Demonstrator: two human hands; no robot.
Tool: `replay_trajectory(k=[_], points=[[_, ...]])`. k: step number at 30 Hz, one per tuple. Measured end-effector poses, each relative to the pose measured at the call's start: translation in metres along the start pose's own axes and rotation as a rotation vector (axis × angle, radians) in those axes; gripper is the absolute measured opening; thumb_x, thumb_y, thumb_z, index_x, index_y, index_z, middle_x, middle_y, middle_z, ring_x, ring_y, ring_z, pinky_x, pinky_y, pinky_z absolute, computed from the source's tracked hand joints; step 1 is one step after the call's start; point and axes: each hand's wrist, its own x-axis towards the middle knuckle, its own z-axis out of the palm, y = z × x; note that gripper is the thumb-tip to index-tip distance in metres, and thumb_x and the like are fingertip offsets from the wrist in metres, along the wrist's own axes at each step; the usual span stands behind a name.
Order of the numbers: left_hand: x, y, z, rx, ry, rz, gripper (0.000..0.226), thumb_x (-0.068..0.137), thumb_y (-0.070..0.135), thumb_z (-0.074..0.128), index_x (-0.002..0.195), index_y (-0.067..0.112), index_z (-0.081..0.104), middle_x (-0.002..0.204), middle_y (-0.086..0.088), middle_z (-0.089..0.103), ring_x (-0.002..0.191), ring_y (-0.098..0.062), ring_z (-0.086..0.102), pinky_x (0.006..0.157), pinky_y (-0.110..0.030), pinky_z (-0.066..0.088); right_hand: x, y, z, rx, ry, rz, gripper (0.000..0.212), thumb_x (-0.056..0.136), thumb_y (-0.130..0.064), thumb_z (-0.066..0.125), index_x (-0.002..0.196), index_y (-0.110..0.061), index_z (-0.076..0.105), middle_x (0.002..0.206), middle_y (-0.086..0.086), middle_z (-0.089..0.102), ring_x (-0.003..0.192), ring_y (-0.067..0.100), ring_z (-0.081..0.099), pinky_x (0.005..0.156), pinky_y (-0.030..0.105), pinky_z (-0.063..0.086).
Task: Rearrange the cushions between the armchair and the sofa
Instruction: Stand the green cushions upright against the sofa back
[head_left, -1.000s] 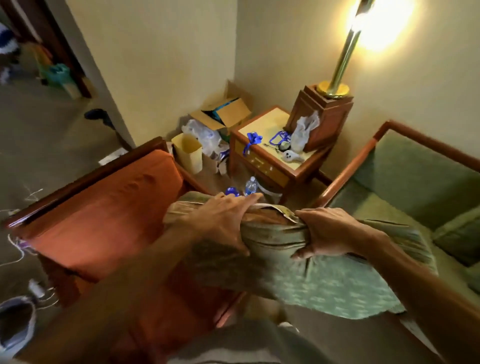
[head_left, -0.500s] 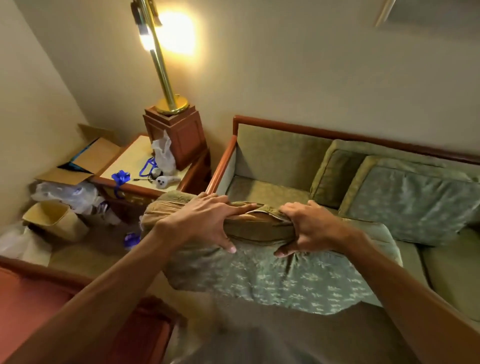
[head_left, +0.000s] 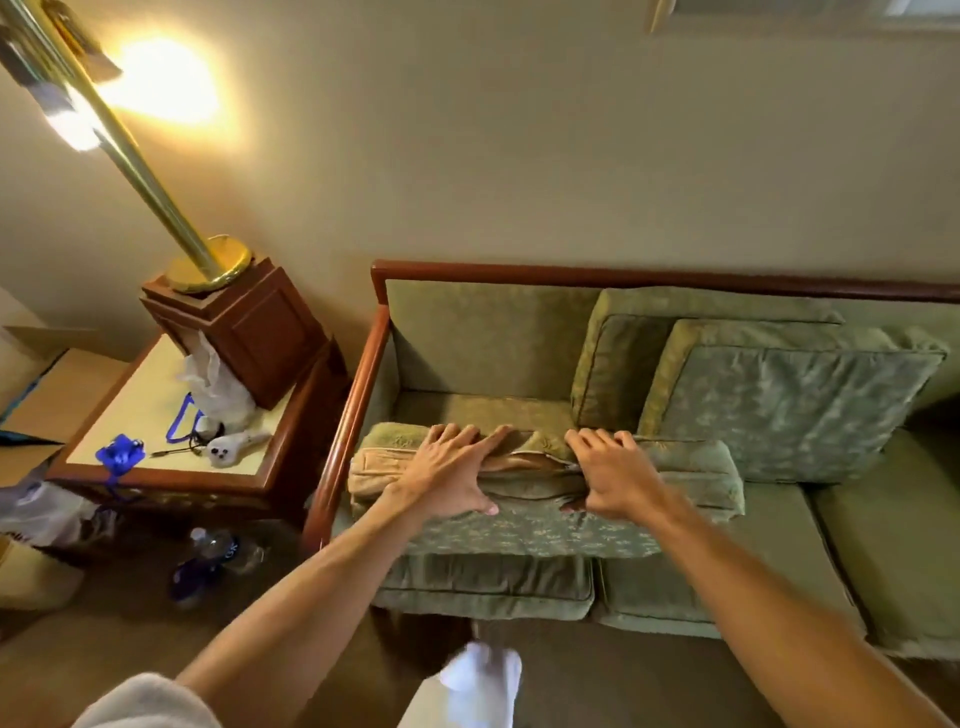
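A green patterned cushion (head_left: 524, 530) hangs upright over the left seat of the green sofa (head_left: 488, 343), its zipped top edge up. My left hand (head_left: 449, 475) grips that top edge near its left half. My right hand (head_left: 610, 475) grips it just to the right. Two more green cushions lean against the sofa's backrest: a plain one (head_left: 618, 364) and a patterned one (head_left: 789, 405) in front of it. The armchair is out of view.
A wooden side table (head_left: 156, 410) stands left of the sofa's wooden arm (head_left: 353, 410), carrying a brass floor lamp (head_left: 150, 192) on a wooden block, a white bag and small items. Bottles (head_left: 208, 561) and boxes lie on the floor at left.
The view swung from the orange armchair to the sofa. Both hands carried the cushion rightward and forward, from over the floor to above the sofa's left seat.
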Motion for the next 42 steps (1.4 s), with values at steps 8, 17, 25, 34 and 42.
replay_trajectory(k=[8, 17, 25, 34, 42], points=[[0.090, -0.056, 0.067, -0.073, -0.047, 0.021, 0.119, 0.071, 0.070, 0.070, 0.156, 0.042, -0.008, 0.146, -0.005, 0.039, 0.132, -0.030, 0.035, 0.118, -0.042, 0.022, 0.064, 0.044, 0.056, 0.054, -0.134, 0.149, 0.110, 0.078, -0.030, 0.075, 0.157, -0.017, 0.001, 0.165, 0.003, 0.010, 0.152, 0.021, 0.005, 0.121, 0.048, 0.003], [0.117, -0.063, 0.063, -0.154, -0.063, -0.016, 0.119, 0.069, 0.071, 0.072, 0.156, 0.043, -0.004, 0.155, -0.003, 0.029, 0.143, -0.028, 0.023, 0.122, -0.040, 0.010, 0.057, 0.141, 0.054, 0.088, -0.329, 0.384, 0.129, 0.072, -0.023, 0.086, 0.157, -0.023, -0.011, 0.165, 0.005, 0.000, 0.152, 0.026, -0.001, 0.118, 0.056, 0.021], [0.146, 0.019, 0.050, -0.069, -0.226, -0.201, 0.135, 0.068, 0.059, 0.081, 0.157, 0.009, -0.008, 0.164, -0.021, -0.011, 0.150, -0.042, -0.017, 0.120, -0.056, -0.013, 0.045, 0.174, 0.067, 0.177, -0.276, 0.297, 0.121, 0.080, -0.001, 0.074, 0.153, -0.011, -0.022, 0.165, 0.010, -0.012, 0.152, 0.028, -0.009, 0.121, 0.039, 0.012], [0.227, 0.244, 0.098, -0.065, -0.207, -0.125, 0.121, 0.077, 0.049, 0.076, 0.158, 0.008, -0.005, 0.165, -0.014, 0.002, 0.152, -0.036, -0.007, 0.118, -0.060, -0.016, 0.011, 0.202, 0.071, 0.346, -0.163, 0.160, 0.103, 0.073, -0.041, 0.080, 0.153, -0.018, 0.017, 0.147, -0.002, 0.028, 0.137, 0.018, 0.027, 0.114, 0.040, 0.031], [0.214, 0.215, 0.005, -0.271, 0.134, -0.026, 0.114, 0.060, 0.055, 0.073, 0.155, 0.024, 0.018, 0.144, 0.007, 0.041, 0.125, -0.017, 0.040, 0.107, -0.035, 0.032, 0.003, 0.214, -0.036, 0.352, 0.097, -0.100, 0.078, 0.065, -0.047, 0.076, 0.130, -0.024, 0.041, 0.122, -0.010, 0.042, 0.114, 0.014, 0.039, 0.099, 0.034, 0.031]])
